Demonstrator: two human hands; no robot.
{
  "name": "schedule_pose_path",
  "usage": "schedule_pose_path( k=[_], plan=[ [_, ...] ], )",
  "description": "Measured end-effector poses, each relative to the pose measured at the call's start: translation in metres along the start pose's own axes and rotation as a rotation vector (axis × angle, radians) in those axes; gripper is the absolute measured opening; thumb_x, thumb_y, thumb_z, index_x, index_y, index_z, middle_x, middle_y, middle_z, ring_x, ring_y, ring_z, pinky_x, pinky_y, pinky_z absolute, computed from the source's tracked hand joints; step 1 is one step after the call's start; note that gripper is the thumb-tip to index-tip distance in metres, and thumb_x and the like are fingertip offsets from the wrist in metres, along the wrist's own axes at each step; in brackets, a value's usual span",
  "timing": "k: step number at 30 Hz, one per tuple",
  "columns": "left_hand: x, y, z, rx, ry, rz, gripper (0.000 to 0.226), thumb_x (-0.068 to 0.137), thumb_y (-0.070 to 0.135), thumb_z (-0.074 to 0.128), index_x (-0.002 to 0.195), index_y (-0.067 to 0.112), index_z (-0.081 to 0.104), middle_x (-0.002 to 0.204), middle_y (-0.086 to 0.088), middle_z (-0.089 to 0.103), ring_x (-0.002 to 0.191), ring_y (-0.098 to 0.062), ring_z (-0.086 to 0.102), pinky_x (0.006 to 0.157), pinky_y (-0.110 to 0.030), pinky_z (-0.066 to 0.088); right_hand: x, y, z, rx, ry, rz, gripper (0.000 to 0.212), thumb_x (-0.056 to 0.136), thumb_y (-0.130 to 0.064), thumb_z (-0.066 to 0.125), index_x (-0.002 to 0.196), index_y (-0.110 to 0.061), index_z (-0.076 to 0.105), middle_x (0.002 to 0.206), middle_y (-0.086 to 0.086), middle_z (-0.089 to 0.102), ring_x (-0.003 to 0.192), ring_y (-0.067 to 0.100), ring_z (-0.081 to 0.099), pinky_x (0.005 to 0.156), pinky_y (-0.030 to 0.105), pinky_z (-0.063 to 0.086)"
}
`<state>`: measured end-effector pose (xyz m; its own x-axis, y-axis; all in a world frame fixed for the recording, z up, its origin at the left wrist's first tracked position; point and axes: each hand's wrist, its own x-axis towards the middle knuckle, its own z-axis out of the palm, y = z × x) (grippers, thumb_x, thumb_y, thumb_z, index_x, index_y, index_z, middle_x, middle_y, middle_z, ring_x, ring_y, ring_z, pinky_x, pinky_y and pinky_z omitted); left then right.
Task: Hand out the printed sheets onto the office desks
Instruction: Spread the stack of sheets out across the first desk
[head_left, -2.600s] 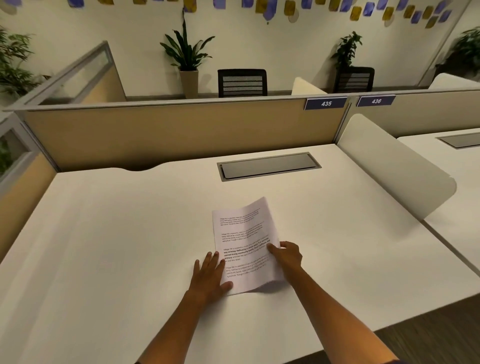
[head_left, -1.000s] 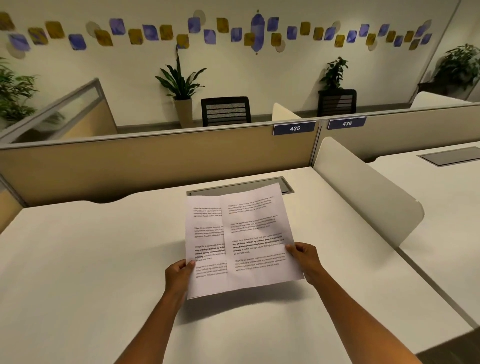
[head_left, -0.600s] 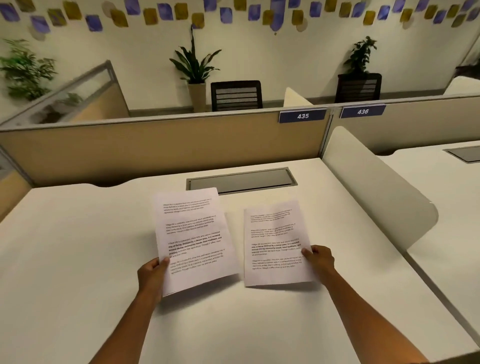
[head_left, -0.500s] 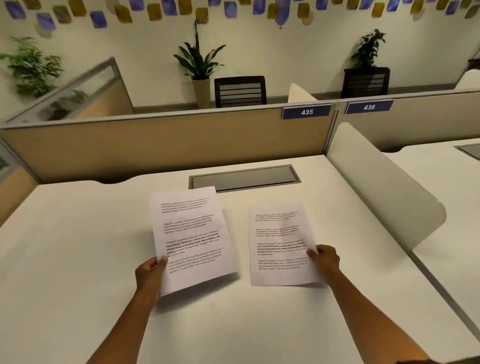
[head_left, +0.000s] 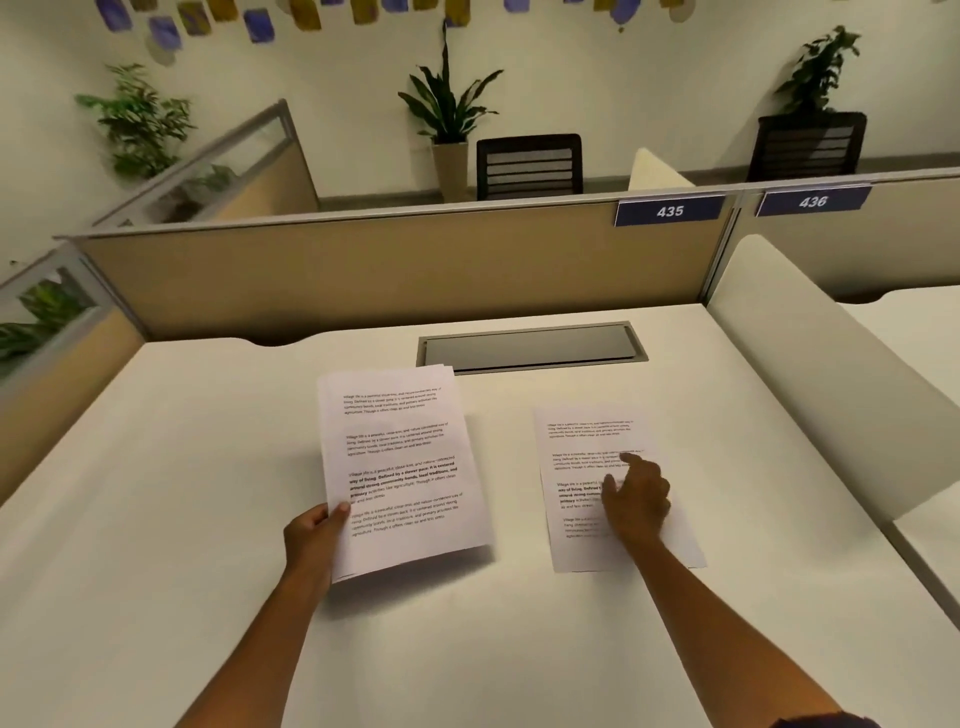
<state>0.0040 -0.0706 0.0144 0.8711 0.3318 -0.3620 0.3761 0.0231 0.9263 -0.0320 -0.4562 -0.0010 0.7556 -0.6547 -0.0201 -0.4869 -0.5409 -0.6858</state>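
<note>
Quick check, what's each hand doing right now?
Left hand: grips the stack of printed sheets by its lower left edge.
Right hand: open, over the single sheet on the desk.

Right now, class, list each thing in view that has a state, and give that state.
Stack of white printed sheets: held off the white desk by the left hand.
Single white printed sheet: flat on desk, under right hand.
Grey cable hatch: closed.

Head view looks down, close over desk (head_left: 156, 519).
</note>
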Motion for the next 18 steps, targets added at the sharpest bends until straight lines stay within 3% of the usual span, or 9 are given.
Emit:
schedule_pose_path(
  k=[3,5,8,11,14,18],
  plan=[
    [0.000,0.004,0.000,-0.033,-0.017,0.014,0.014,0.090,0.008,0.065,0.102,0.001,0.067,0.110,-0.019,0.069,0.102,-0.039,0.066,0.098,-0.049,0.051,-0.013,-0.035,0.021,0.277,-0.202,-0.095,0.026,0.088,-0.017,0.067,0.111,-0.005,0.068,0.109,0.012,0.071,0.096,0.025,0.066,0.087,0.032,0.050],
    [0.001,0.005,0.000,-0.035,-0.039,0.022,0.012,0.089,0.009,0.067,0.099,0.003,0.068,0.107,-0.018,0.070,0.101,-0.039,0.067,0.097,-0.050,0.052,-0.025,-0.060,0.033,0.411,-0.372,-0.050,0.034,0.087,-0.030,0.069,0.113,-0.008,0.068,0.107,0.006,0.071,0.088,0.018,0.068,0.079,0.029,0.053],
    [0.005,0.009,-0.004,-0.040,-0.089,0.032,0.004,0.086,0.009,0.070,0.089,0.007,0.070,0.106,-0.020,0.072,0.096,-0.039,0.069,0.095,-0.051,0.053,-0.044,-0.090,0.054,0.567,-0.562,0.016,0.048,0.085,-0.042,0.070,0.124,-0.013,0.061,0.112,0.005,0.069,0.091,0.019,0.071,0.075,0.031,0.059],
    [0.014,0.015,-0.009,-0.058,-0.121,0.047,0.004,0.084,0.007,0.072,0.084,0.011,0.070,0.103,-0.020,0.072,0.089,-0.035,0.069,0.093,-0.047,0.054,-0.053,-0.110,0.070,0.580,-0.536,0.007,0.031,0.084,-0.028,0.073,0.111,-0.013,0.066,0.104,0.005,0.071,0.096,0.024,0.069,0.080,0.034,0.059],
    [0.025,0.024,-0.024,-0.088,-0.163,0.045,0.004,0.084,0.008,0.072,0.087,0.008,0.070,0.101,-0.019,0.072,0.091,-0.037,0.070,0.092,-0.048,0.055,-0.063,-0.127,0.081,0.587,-0.448,0.024,0.010,0.082,-0.016,0.075,0.090,-0.017,0.069,0.090,0.004,0.073,0.089,0.024,0.070,0.083,0.038,0.059],
    [0.045,0.035,-0.054,-0.112,-0.214,0.065,0.014,0.086,0.009,0.070,0.097,0.001,0.070,0.097,-0.018,0.073,0.083,-0.032,0.071,0.076,-0.037,0.061,-0.075,-0.151,0.094,0.574,-0.377,0.059,0.019,0.081,-0.013,0.076,0.096,-0.003,0.070,0.089,0.009,0.072,0.085,0.025,0.070,0.084,0.040,0.060]
  ],
)
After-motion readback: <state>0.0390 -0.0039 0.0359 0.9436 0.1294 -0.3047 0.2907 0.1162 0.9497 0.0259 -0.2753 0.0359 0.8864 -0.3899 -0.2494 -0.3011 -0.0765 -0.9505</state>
